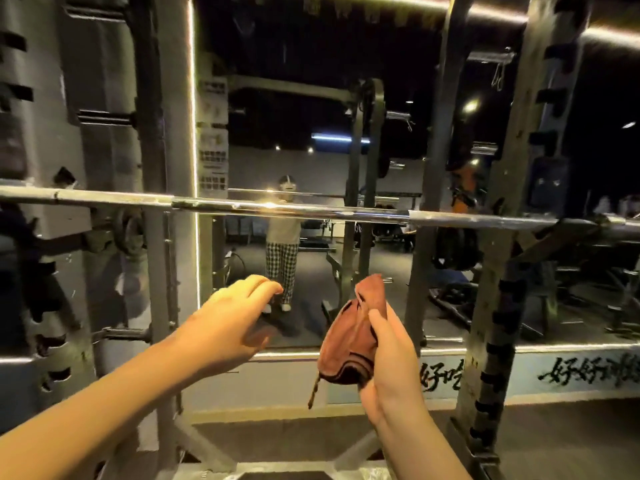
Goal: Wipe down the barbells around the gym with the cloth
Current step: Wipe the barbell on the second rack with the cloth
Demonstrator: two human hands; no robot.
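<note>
A long steel barbell [311, 207] lies level across the rack at about chest height, running the full width of the view. Below it, my right hand [391, 362] grips a bunched reddish-brown cloth [349, 337] with a frayed strip hanging down. My left hand [228, 323] is stretched forward beside the cloth, fingers relaxed and slightly bent, holding nothing. Both hands are well under the bar and apart from it.
Notched rack uprights stand at left [166, 168] and right [498, 271]. A wall mirror [311, 133] behind the bar reflects a person in checked trousers and more gym gear. Weight plates [131, 233] hang at the left. The rack's floor frame [277, 465] lies below my arms.
</note>
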